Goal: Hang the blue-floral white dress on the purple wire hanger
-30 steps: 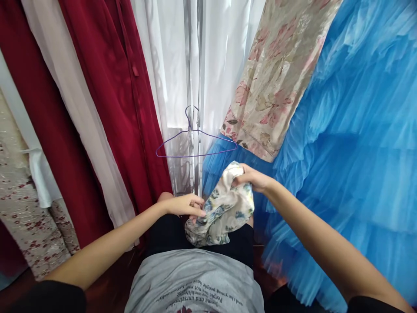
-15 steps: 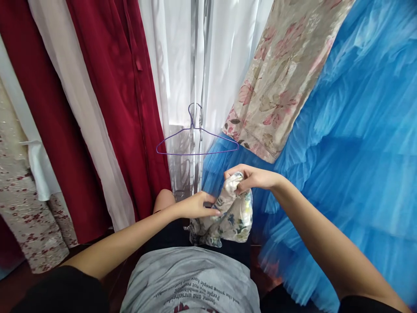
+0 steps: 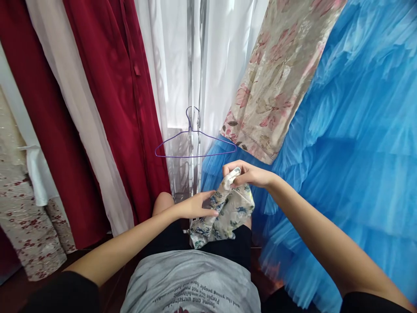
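Observation:
A bunched piece of white floral cloth (image 3: 233, 213) with blue and green print hangs above my lap; what garment it is I cannot make out. My right hand (image 3: 249, 174) pinches its top edge between thumb and fingers. At the cloth's left side is my left hand (image 3: 195, 206), thumb and fingers spread apart. Its thumb tip lies against the fabric, and the fingertips reach the fabric's edge, partly hidden there. Just beyond my hands, a purple wire hanger (image 3: 195, 155) hangs with no garment on it.
Dark red garments (image 3: 107, 108) and a pale panel hang at left, beside a flower-patterned dress (image 3: 42, 234). White curtains (image 3: 224, 56) are straight ahead. A beige floral garment (image 3: 270, 100) and a ruffled blue tulle dress (image 3: 352, 174) hang close on the right.
The floral cloth has turned and shifted in my right hand, with its lower edge swinging. My right hand has moved slightly left and up. My left hand has barely moved.

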{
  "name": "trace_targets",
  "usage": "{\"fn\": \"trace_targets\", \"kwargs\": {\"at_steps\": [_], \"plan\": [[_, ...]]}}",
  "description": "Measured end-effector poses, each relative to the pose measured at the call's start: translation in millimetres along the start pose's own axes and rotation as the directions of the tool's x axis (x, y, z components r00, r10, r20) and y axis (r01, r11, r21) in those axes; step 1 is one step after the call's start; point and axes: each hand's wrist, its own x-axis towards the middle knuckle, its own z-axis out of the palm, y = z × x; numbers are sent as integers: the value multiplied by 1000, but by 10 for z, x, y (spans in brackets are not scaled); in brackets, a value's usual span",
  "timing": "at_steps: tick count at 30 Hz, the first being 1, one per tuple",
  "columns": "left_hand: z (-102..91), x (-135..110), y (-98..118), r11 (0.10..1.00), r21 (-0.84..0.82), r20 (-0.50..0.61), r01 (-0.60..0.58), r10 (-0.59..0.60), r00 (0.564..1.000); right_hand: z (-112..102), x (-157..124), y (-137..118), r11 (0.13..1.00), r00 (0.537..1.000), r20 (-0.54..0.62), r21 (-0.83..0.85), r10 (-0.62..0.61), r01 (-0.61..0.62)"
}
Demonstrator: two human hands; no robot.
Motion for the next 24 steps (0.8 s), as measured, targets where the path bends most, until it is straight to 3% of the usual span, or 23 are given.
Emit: {"fn": "trace_targets", "kwargs": {"at_steps": [3,6,8,10,12,13,16,19,22,24], "plan": [[-20,-25,-155,982,136,89,134,-147,985,-151,-36,91,999,998,-48,-24,31,-32],[-249,-142,-328,962,209,22,173,-181,983,-536,-121,377,999,952,-303,-11,39,-44],[-430,-205,-327,947,261,-100,188,-167,981,-806,-118,579,999,833,-553,32,26,-11],[-560,-221,-188,916,356,-182,183,-124,975,-1029,-23,710,997,647,-762,62,12,55],[-624,-183,51,869,474,-206,141,-46,977,-1195,162,748,992,512,-859,60,-3,108],[-641,-150,183,845,522,-210,117,-6,978,-1257,280,738,991,485,-875,57,-9,121],[-682,-57,508,815,573,-236,87,62,970,-1365,672,647,991,526,-851,78,12,105],[-755,-68,637,849,513,-274,122,27,961,-1365,1000,557,990,635,-767,138,92,23],[-894,-220,562,864,469,-302,183,-38,952,-1279,1152,510,969,739,-632,211,233,-125],[-1047,-370,397,837,496,-303,231,-82,949,-1205,1148,493,941,803,-499,249,327,-229]]}}
